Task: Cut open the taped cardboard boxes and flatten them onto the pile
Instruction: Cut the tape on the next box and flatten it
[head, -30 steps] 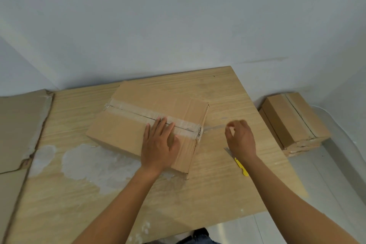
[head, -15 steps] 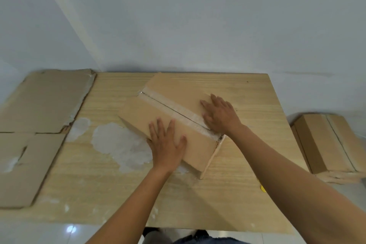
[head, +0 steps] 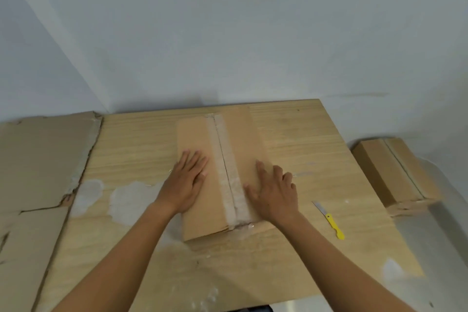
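A brown cardboard box lies on the wooden table, its long side pointing away from me. A strip of clear tape runs down its top, with a dark slit along the seam. My left hand lies flat on the left flap, fingers straight. My right hand rests flat on the right flap. A yellow-handled knife lies on the table to the right of my right hand, touched by neither hand.
Flattened cardboard sheets are piled at the left, overlapping the table's left edge. Another taped box sits on the floor to the right. A white wall stands right behind the table. White patches mark the tabletop.
The box has been turned from a diagonal lie until its taped seam runs straight away from me. My right hand left the knife on the table and came onto the box.
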Demonstrator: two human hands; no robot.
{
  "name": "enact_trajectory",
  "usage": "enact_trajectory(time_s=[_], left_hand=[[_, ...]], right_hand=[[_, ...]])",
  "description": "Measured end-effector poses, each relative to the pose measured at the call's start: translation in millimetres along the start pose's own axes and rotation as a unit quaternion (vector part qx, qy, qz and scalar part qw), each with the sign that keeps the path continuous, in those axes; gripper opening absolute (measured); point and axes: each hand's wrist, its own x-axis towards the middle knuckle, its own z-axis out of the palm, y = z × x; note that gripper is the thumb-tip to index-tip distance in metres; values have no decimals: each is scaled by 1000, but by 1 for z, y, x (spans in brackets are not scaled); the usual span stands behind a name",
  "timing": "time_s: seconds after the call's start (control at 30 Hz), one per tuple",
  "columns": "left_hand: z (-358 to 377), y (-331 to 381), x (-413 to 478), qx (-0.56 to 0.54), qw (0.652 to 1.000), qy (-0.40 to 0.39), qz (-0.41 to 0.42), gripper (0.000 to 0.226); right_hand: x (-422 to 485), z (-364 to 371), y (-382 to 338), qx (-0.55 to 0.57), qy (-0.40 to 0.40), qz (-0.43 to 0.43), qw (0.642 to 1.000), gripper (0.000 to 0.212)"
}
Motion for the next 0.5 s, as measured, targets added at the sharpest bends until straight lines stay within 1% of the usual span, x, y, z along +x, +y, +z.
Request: enact_trajectory(time_s=[0.1, 0.17, 0.3, 0.43, 0.5], left_hand=[[-9, -9, 6, 17, 999, -24, 26, 51], [-13, -11, 9, 27, 999, -21, 32, 50], [-9, 12, -4, 75, 997, -29, -11, 50], [-1, 26, -22, 98, 994, -26, -44, 53], [2, 24, -20, 115, 992, -29, -50, 54]], right_hand=[[-17, 8, -12, 28, 10, 40, 999, 72], [-25, 13, -19, 38, 19, 53, 998, 72], [-28, 17, -28, 43, 36, 78, 995, 70], [-17, 14, -41, 53, 31, 53, 997, 67], [-9, 16, -50, 52, 15, 42, 998, 70]])
